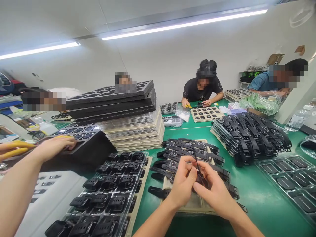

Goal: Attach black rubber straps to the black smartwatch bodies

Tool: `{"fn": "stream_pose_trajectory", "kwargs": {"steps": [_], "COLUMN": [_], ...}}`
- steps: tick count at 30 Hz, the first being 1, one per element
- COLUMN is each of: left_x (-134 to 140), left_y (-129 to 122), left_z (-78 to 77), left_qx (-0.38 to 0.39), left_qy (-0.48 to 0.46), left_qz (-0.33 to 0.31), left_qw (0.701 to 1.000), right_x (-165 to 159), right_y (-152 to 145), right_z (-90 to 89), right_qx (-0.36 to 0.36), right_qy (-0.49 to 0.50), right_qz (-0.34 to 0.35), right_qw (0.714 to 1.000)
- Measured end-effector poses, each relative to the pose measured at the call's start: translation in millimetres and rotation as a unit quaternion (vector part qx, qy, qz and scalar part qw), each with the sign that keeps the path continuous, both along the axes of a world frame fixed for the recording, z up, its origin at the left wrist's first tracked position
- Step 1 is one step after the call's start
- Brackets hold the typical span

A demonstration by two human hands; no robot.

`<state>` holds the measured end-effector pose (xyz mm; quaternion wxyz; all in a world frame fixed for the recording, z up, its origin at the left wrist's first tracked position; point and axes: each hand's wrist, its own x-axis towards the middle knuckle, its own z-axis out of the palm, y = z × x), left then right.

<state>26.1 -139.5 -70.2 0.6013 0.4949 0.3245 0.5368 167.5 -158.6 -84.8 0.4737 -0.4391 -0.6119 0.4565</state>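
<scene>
Both of my hands meet over the pale tray (197,204) at the centre of the bench. My left hand (183,181) has its thumb and fingers pressed together on a black smartwatch (201,177). Wrapped round the same watch from the other side is my right hand (212,184). One strap end sticks up between the hands; my fingers hide most of the case. Under and beyond my hands, several black smartwatches (174,153) lie in rows, their straps stretched out sideways and their backs facing up.
Left stands a clear tray of watches with curled straps (108,200). Behind it rise stacked trays (133,131) and a black foam box (93,148). A co-worker's arm (22,191) reaches in there. Right are piled watches (251,135), a clear tray (288,177) and a bottle (298,118).
</scene>
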Motion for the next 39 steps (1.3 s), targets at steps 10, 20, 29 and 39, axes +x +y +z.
{"fn": "stream_pose_trajectory", "kwargs": {"steps": [10,20,29,39], "left_x": [-10,-15,-10,-6], "left_y": [-2,8,10,7], "left_z": [25.2,35.2,26.7,29.6], "left_qx": [0.172,0.142,0.111,0.092], "left_qy": [0.231,0.296,0.237,0.243], "left_qz": [-0.073,-0.001,0.033,0.010], "left_qw": [0.955,0.944,0.965,0.966], "right_x": [2,10,6,12], "right_y": [10,15,17,13], "right_z": [-5.2,-9.2,-9.0,-7.6], "right_qx": [0.188,0.159,0.151,0.184], "right_qy": [-0.006,0.094,0.082,0.070], "right_qz": [-0.089,-0.204,-0.148,-0.129], "right_qw": [0.978,0.961,0.974,0.972]}}
